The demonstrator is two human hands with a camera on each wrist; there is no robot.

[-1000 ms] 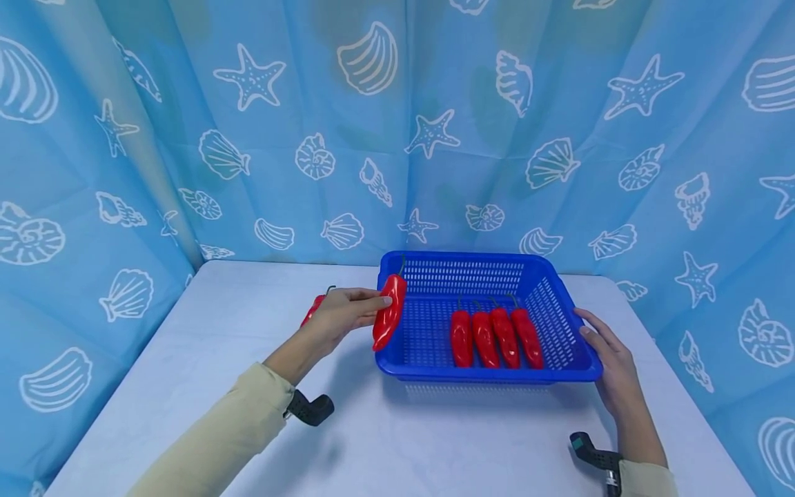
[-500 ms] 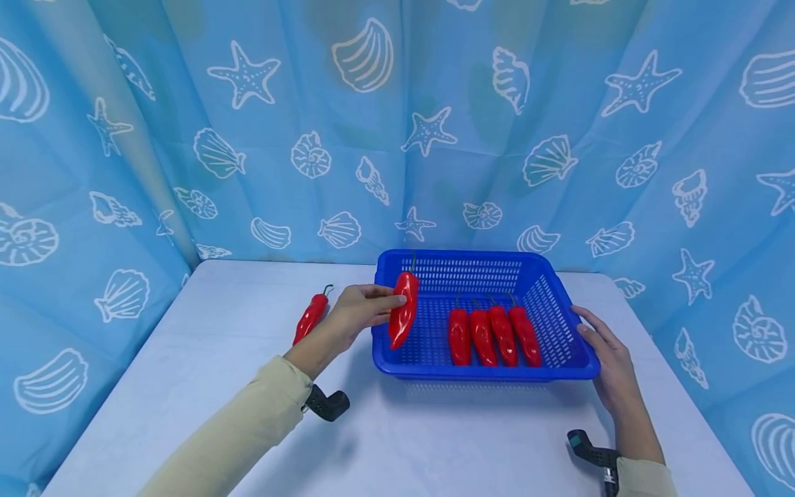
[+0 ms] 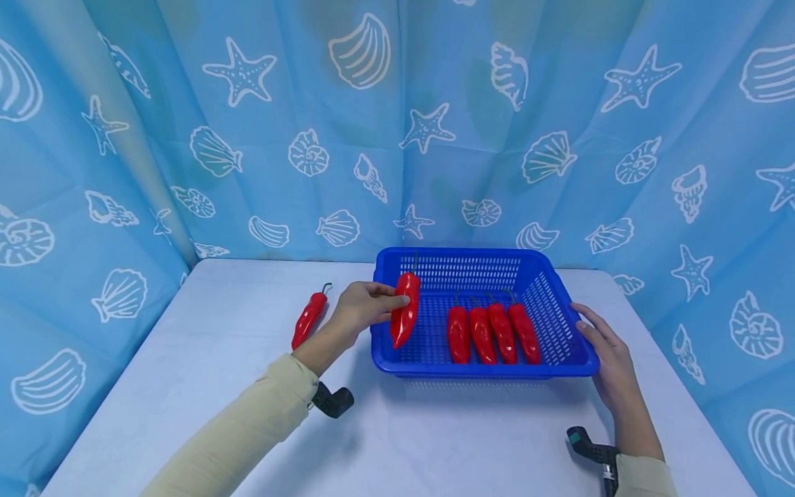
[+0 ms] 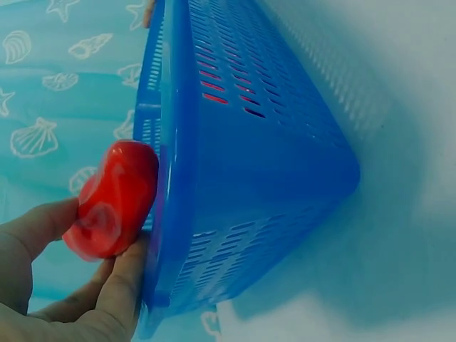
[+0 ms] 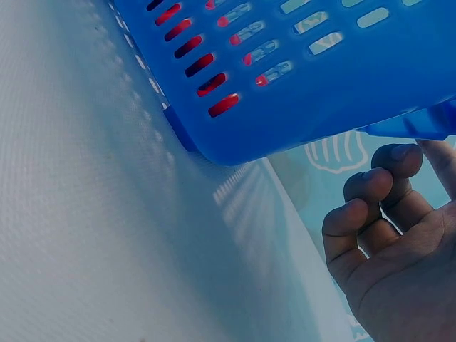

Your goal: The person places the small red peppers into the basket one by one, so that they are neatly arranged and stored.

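A red chili pepper with a green stem [image 3: 406, 317] is pinched between the thumb and fingers of my left hand [image 3: 360, 308]. It hangs over the left end of a blue perforated basket [image 3: 484, 371], stem pointing away. In the left wrist view that pepper [image 4: 117, 192] appears end-on beside the basket's rim. My right hand [image 3: 611, 359] grips the basket's right rim with thumb and index finger; the right wrist view shows its other fingers [image 5: 370, 185] curled below the rim. Several red peppers [image 3: 459, 335] lie side by side inside the basket, toward its right half.
Another red pepper [image 3: 309, 319] lies on the white tabletop [image 3: 242, 310] left of the basket, close to my left forearm. A blue curtain with shell prints [image 3: 385, 138] hangs behind and at both sides of the table. Black wrist cameras [image 3: 335, 402] sit on both wrists.
My left hand has carried the pepper rightward from the basket's left rim to over its inside. The pepper on the table has come into fuller view. My right hand keeps its place.
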